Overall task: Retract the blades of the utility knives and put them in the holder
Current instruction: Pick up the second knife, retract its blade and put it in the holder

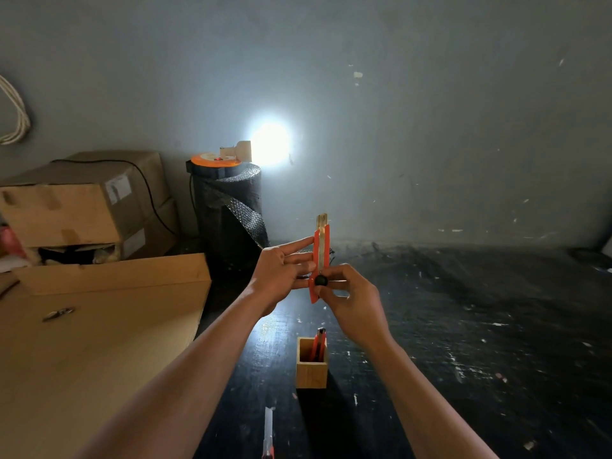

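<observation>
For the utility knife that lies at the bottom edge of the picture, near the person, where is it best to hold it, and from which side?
Take the knife on the table by its orange handle, the end nearest the person, coming from the near side. Its bare blade is out and points away toward the wooden holder, so a grip at the handle likely keeps the fingers behind the edge. Only a little of the handle is in view.

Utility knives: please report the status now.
Left hand and right hand on red knife, blade out. One knife in holder. Another on table.
</observation>
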